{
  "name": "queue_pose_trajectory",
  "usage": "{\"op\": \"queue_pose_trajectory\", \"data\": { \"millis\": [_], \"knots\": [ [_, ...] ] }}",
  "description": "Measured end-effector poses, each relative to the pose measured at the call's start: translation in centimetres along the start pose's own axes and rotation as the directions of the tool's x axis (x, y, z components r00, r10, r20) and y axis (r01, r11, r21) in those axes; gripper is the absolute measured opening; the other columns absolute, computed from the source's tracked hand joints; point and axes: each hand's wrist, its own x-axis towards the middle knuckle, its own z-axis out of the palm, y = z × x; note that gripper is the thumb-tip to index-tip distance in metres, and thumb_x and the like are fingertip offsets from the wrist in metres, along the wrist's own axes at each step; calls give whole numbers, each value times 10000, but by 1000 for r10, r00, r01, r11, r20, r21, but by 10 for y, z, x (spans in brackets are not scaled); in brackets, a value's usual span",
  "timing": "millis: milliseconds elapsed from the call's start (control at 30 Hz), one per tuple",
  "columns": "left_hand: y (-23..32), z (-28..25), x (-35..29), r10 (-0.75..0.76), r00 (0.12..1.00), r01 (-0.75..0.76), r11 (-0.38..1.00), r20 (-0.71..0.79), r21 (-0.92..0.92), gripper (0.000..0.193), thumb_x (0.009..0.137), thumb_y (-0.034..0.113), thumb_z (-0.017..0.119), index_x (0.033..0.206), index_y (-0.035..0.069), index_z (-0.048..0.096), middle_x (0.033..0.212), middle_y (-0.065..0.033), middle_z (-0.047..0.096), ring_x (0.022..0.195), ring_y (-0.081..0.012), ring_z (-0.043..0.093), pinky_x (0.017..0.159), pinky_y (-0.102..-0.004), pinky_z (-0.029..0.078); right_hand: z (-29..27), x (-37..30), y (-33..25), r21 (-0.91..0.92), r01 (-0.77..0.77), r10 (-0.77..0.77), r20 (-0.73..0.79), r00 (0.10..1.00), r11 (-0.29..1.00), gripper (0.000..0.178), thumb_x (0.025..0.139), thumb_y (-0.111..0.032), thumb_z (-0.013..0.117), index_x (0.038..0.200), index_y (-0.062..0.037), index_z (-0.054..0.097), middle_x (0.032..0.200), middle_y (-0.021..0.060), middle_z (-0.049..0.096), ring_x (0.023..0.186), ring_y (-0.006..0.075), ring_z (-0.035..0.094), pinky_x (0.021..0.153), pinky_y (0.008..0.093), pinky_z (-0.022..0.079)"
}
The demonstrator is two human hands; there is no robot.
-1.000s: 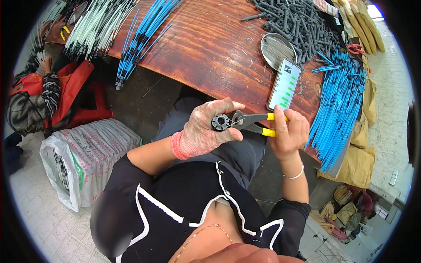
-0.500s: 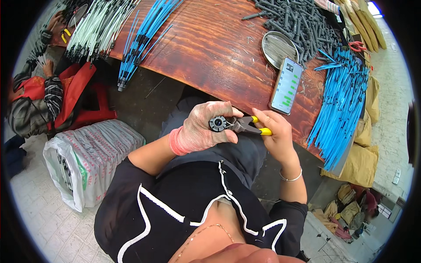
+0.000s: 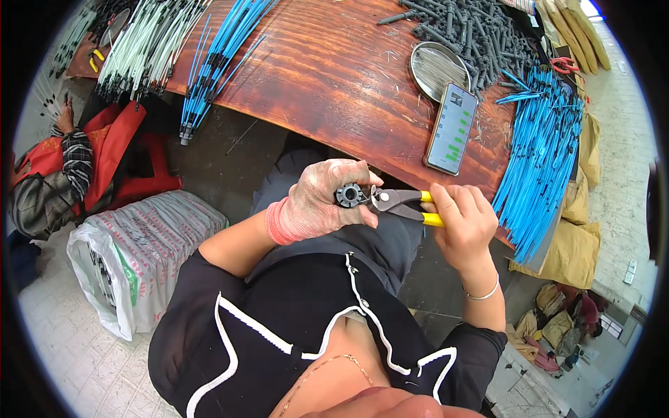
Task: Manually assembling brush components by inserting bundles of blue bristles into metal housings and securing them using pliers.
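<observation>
My left hand (image 3: 313, 198), in a pale knitted glove with a pink cuff, is wrapped round a dark grey tubular part. The notched round end (image 3: 348, 196) of this part points up at me. Bare and wearing a bracelet, my right hand (image 3: 465, 224) grips the yellow handles of a pair of pliers (image 3: 398, 202). The plier jaws lie beside the tubular part, next to my left thumb and fingertips. A thin wire or strand shows at the jaws; how it is joined to the part is too small to tell.
On the wooden table (image 3: 334, 63) lie a phone (image 3: 451, 129), a round dish of thin wires (image 3: 437, 71), a heap of dark grey parts (image 3: 474, 35) and blue rods (image 3: 540, 167). A white sack (image 3: 143, 254) stands at left, near a co-worker's sleeve (image 3: 77, 160).
My right hand has moved right, away from my left hand, with the pliers. The jaws are now a little further from my left palm. The co-worker's hand has also shifted.
</observation>
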Motion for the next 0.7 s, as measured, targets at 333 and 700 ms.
{"op": "queue_pose_trajectory", "data": {
  "millis": [333,700],
  "knots": [
    [-9,-1,4,160,949,-124,982,271,-146,650,503,470,850,894,23,588,688,-69,598,610,-187,583,525,-286,443,-12,-16,-1,520,-601,97,703,705,607,384,697,-160,752,1028,-47,594,657,61,532,550,212,543,494,319,429],
    [-11,-4,10,105,974,-71,983,200,-171,647,469,509,862,808,33,585,653,-59,576,527,-195,551,494,-301,429,-13,-42,-12,421,-464,94,654,751,780,489,757,-301,749,1119,-30,563,738,112,573,621,249,616,519,350,463]
  ]
}}
